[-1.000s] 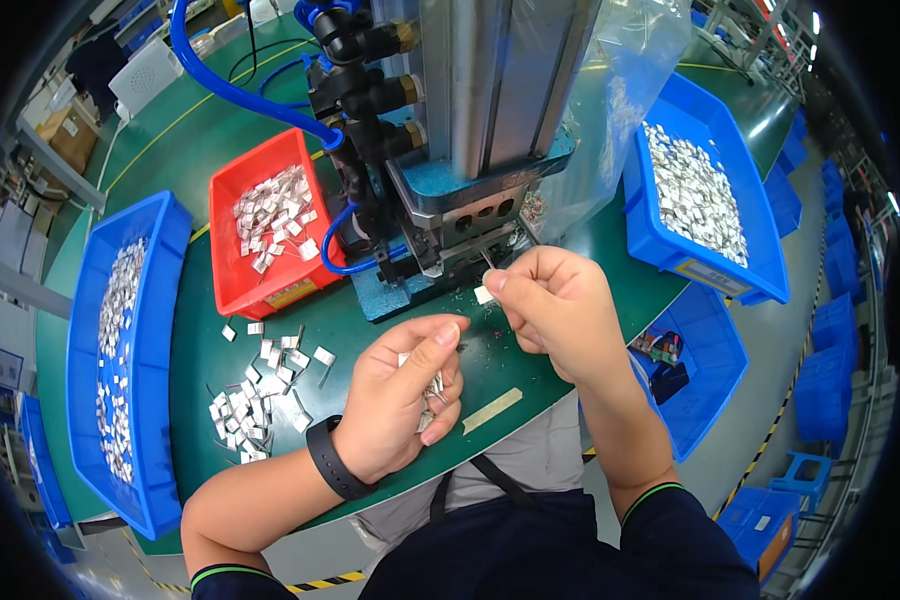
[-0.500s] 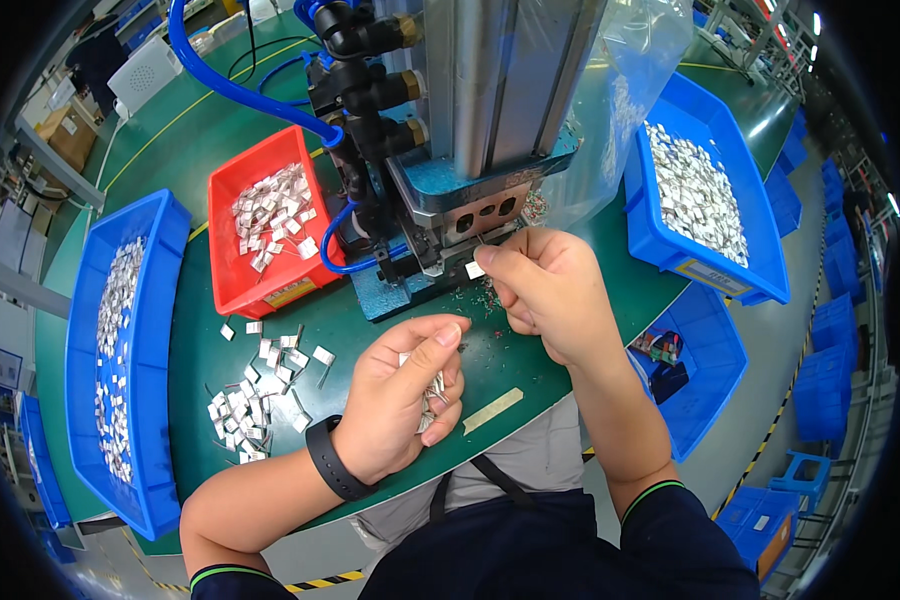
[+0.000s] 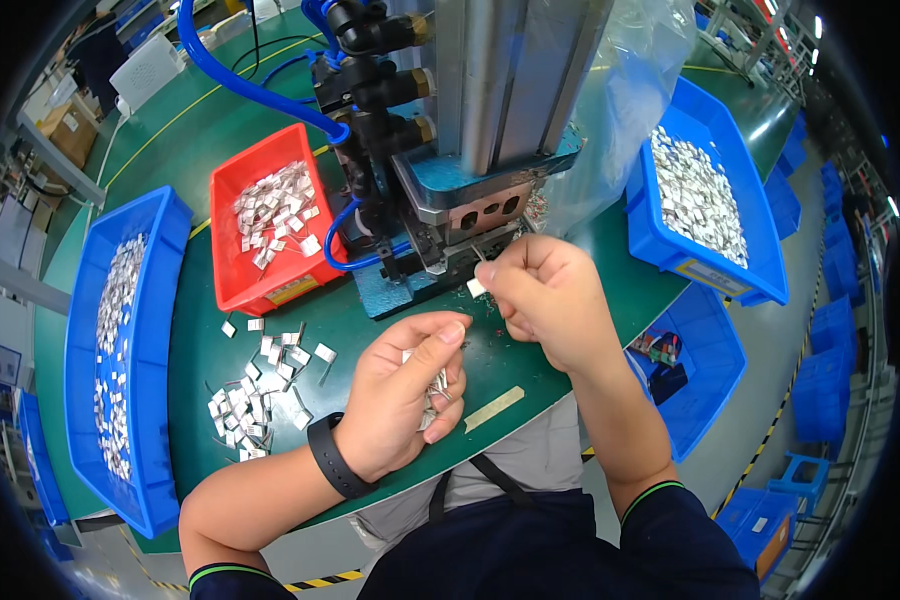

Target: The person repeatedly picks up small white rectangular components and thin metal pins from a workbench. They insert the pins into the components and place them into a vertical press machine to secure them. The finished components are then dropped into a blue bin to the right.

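Bench (image 3: 530, 345): green, curved, carrying everything below.
Press (image 3: 460, 150): tall metal machine at centre back, blue hoses at its left, slotted head low at the front.
Left bin (image 3: 90, 350): long, blue, holding silver parts.
Right bin (image 3: 705, 195): blue, heaped with silver parts.
Red bin (image 3: 270, 220): just left of the press, part-filled with the same parts.
Loose pile (image 3: 255, 385): small silver parts scattered on the bench, left of the hands.
Left hand (image 3: 405, 395): curled shut around a small bunch of parts, black wristband behind it.
Right hand (image 3: 545, 295): fingertips pinching one part (image 3: 477, 287), held just below the press head, not yet inside.
Doing it well, probably: square the part to the slot, seat it fully, draw the fingers clear of the head.
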Available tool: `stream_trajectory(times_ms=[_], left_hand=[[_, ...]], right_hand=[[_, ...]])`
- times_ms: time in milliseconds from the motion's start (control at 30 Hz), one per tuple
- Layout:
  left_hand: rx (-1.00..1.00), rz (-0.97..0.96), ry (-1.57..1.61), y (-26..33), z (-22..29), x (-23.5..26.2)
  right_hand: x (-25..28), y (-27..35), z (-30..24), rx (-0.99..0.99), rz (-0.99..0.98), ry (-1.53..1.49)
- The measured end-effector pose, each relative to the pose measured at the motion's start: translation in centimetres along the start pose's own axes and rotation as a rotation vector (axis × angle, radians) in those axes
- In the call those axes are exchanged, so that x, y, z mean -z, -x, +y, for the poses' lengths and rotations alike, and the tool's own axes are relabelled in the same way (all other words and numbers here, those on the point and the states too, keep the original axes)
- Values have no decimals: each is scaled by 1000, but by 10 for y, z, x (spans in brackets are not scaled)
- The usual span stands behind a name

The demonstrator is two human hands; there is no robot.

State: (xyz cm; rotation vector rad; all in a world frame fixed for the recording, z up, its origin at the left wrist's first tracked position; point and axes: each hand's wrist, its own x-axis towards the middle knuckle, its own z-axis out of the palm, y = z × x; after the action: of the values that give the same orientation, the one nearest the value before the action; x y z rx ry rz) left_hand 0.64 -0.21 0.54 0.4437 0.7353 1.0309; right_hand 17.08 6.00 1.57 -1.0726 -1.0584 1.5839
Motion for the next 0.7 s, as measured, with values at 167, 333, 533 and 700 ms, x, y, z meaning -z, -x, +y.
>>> stream_trajectory(times_ms=[167, 333, 533, 700], left_hand=[[-6, 8, 5, 0, -2, 2], [-2, 13, 15, -1, -2, 2], [43, 33, 28, -3, 3, 2], [57, 41, 18, -2, 3, 1]], right_hand=[[3, 7, 9, -5, -104, 71], [3, 9, 11, -20, -133, 37], [5, 6, -1, -291, -239, -187], [1, 3, 1, -261, -354, 58]])
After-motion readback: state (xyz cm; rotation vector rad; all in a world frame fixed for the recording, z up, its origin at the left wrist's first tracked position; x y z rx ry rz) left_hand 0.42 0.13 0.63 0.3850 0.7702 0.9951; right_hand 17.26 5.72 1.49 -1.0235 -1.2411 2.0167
